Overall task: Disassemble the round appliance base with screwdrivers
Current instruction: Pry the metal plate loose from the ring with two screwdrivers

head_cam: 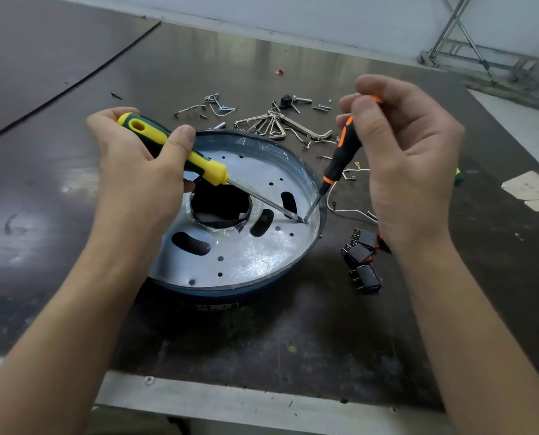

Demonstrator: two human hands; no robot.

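Note:
The round appliance base (246, 255) lies on the dark table, a shiny metal plate with slots, small holes and a big central opening inside a blue rim. My left hand (136, 171) grips a yellow-and-green screwdriver (174, 146), its shaft slanting down to the right. My right hand (409, 158) pinches the top of a black-and-orange screwdriver (340, 155), which leans down to the left. Both tips meet at one spot on the plate near its right rim (304, 219).
Loose screws, hex keys (277, 124) and wire clips lie scattered behind the base. Several black rocker switches (363, 259) sit to its right, with white wires (346, 211) nearby. A paper scrap (528, 189) lies far right. The table's front edge (261, 400) runs close to me.

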